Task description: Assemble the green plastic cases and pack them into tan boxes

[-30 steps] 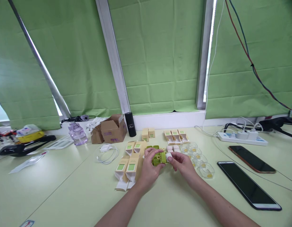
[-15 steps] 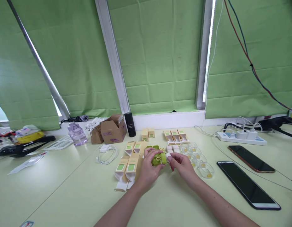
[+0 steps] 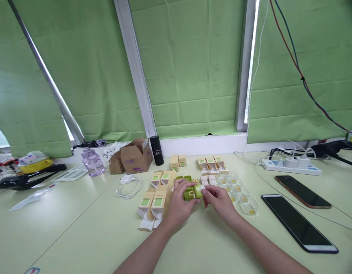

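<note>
My left hand and my right hand meet over the middle of the table, both closed on a small green plastic case. The right fingers also pinch a little white piece against the case's right end. Tan boxes with green labels lie open just left of my left hand. More green cases and small white pieces sit just behind the hands. Clear round cups with yellow dots stand in rows to the right.
Two dark phones lie at the right, a white power strip with cables behind them. A cardboard box, black cylinder, white cable and lilac bottle sit at back left. Green blinds cover the window.
The hands have drawn slightly closer together around the green case; the white piece sits tighter against its end. Nothing else on the table moved.
</note>
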Demonstrator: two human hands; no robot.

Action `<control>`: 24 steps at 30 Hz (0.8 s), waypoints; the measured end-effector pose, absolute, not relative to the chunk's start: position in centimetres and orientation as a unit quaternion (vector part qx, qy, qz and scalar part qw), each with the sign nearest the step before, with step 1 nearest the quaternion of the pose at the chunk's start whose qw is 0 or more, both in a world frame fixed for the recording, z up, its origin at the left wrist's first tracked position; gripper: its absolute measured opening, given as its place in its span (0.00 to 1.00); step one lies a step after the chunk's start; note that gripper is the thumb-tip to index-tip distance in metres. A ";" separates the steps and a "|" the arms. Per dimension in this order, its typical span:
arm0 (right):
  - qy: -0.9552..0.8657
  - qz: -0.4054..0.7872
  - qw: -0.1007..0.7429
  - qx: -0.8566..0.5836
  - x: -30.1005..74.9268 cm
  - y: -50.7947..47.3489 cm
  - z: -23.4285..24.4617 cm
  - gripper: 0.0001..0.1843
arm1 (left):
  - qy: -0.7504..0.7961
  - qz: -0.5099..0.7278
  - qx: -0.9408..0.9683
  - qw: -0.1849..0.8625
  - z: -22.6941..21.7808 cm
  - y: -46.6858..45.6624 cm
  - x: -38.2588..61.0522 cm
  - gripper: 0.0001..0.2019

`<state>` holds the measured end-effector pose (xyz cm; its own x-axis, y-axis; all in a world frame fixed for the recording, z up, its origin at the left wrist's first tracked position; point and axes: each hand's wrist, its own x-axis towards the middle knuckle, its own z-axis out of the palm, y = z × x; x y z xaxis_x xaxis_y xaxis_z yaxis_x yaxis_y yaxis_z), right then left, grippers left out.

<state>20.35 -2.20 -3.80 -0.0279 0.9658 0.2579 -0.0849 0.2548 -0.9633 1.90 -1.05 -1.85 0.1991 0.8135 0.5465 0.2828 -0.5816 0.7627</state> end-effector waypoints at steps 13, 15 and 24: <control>-0.492 0.526 0.600 -0.348 20.2 -2.8 -2.6 0.32 | 0.383 0.487 0.754 0.221 -1.7 -1.8 2.3 0.21; -0.477 0.525 0.617 -0.343 20.1 -2.8 -2.6 0.33 | 0.385 0.490 0.760 0.182 -1.7 -2.2 2.5 0.21; -0.466 0.523 0.632 -0.331 19.3 -2.4 -3.7 0.33 | 0.364 0.476 0.800 0.031 -2.7 -2.7 3.0 0.21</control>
